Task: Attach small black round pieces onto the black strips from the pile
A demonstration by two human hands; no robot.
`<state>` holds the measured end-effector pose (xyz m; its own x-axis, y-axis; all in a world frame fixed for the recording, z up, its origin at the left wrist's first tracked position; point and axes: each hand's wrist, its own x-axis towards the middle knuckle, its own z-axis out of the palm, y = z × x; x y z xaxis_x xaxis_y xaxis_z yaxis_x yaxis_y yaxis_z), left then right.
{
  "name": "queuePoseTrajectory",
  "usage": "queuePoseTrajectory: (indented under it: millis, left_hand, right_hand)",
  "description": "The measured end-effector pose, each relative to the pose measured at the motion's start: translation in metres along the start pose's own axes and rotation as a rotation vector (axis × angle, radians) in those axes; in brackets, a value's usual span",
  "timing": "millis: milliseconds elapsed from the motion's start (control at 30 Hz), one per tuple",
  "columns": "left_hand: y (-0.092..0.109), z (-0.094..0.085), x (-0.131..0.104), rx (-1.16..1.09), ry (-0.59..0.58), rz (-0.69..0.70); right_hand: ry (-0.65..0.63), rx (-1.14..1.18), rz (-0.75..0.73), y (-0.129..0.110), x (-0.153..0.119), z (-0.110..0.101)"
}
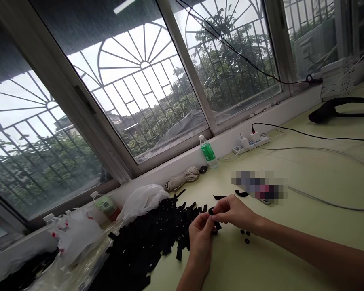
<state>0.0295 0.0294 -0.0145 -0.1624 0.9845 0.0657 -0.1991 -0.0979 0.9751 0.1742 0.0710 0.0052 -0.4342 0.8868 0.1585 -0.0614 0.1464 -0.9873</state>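
Both my hands meet at the right edge of a large pile of black fabric strips (151,234). My left hand (201,234) is closed in a pinch on a black strip (215,227), part of which hangs below the fingers. Fingers of my right hand (230,211) pinch a small dark piece (211,211) right against the left fingertips. Its exact shape is partly covered by the fingers. Several small black discs (247,241) lie on the pale green table (279,262) below my right wrist. Two loose black strips (241,193) rest just beyond my hands.
A blurred-out phone-like object (262,190) lies beyond my right hand. By the window wall stand a green-labelled bottle (208,152) and a power strip (251,144) with cables. White plastic bags (142,200), another bottle (106,206) and a folded beige cloth item (183,178) are at the left.
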Motion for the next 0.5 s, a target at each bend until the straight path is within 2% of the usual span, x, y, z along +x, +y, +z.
queuePoseTrajectory:
  millis: [100, 367, 500]
  left_hand:
    - [0.000, 0.000, -0.002, 0.076, -0.044, 0.060]
    - [0.002, -0.001, -0.005, 0.201, -0.033, 0.124]
    - [0.006, 0.001, -0.006, 0.219, 0.011, 0.158]
  right_hand:
    - [0.029, 0.039, -0.002, 0.001, -0.003, 0.004]
    - [0.074, 0.023, -0.016, 0.013, -0.001, 0.012]
    - [0.000, -0.104, -0.048, 0.006, 0.004, 0.005]
